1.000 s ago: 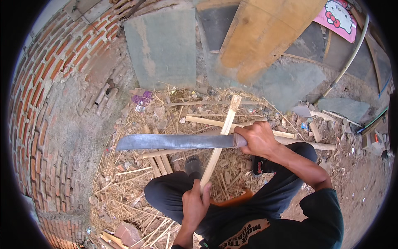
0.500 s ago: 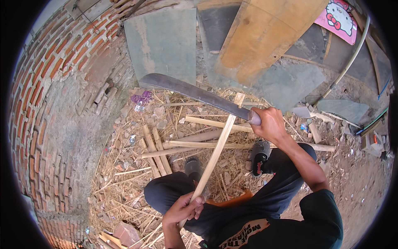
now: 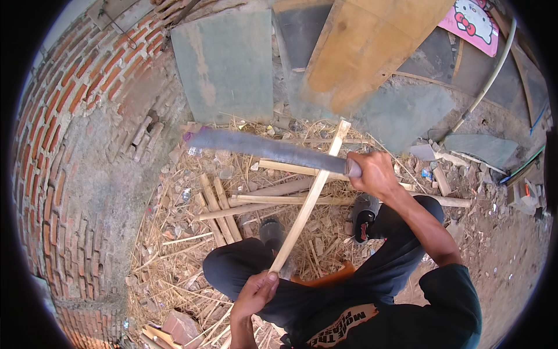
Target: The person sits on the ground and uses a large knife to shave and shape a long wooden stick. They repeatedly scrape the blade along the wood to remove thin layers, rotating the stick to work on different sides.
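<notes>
My right hand is wrapped round the short handle of a machete. Its long dark blade points left, smeared by motion, and crosses over the upper part of a bamboo strip. Whether the blade touches the strip I cannot tell. My left hand grips the lower end of that strip by my left thigh. From there the pale strip slants up and to the right, its far end above the blade. Beneath it lie bamboo poles and more split pieces on the ground.
A brick wall rises on the left. Grey boards and a brown wooden panel lean at the back. Straw and rubble cover the ground round my shoes. A pale pipe stands at the far right.
The machete has moved down the bamboo strip toward me, its tip swinging lower. My left hand now holds nearer the strip's lower end, and the strip extends farther up.
</notes>
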A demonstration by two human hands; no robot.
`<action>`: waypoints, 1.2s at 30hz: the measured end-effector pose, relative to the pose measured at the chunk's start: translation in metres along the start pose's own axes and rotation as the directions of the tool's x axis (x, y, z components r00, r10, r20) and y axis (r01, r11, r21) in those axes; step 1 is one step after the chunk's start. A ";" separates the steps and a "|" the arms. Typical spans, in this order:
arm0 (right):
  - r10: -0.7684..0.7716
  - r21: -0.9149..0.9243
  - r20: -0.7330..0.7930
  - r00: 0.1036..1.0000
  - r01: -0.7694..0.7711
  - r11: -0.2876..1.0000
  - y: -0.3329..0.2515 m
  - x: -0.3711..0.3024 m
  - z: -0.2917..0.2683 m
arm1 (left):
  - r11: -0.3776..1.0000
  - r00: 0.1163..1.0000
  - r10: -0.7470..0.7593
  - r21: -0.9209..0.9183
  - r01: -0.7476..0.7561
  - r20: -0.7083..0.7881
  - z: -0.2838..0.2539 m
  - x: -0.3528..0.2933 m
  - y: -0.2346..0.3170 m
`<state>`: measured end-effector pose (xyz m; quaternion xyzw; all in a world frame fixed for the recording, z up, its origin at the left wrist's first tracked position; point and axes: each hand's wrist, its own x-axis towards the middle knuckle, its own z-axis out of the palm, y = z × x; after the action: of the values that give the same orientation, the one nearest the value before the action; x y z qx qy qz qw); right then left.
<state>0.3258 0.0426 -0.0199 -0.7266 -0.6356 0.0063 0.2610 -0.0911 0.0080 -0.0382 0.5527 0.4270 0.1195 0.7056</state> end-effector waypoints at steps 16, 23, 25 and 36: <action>0.097 -0.018 -0.056 0.994 -0.098 0.995 0.024 0.009 0.003 | 0.982 0.993 -0.114 -0.144 0.119 0.045 -0.009 -0.004 -0.018; 0.489 0.282 -0.182 0.853 -0.431 0.857 0.094 0.008 -0.020 | 0.944 0.967 -0.213 -0.284 0.167 -0.139 -0.034 -0.042 -0.037; 0.457 0.305 -0.127 0.881 -0.404 0.863 0.073 0.003 -0.024 | 0.920 0.973 -0.207 -0.360 0.157 -0.104 -0.037 -0.041 -0.038; -0.053 0.309 -0.149 0.987 0.098 0.946 -0.036 -0.032 -0.020 | 0.973 0.999 -0.017 -0.229 0.010 -0.031 -0.011 -0.010 -0.009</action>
<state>0.2933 0.0074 0.0008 -0.6492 -0.6342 0.0473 0.4173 -0.1080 0.0065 -0.0417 0.4630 0.4257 0.1721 0.7581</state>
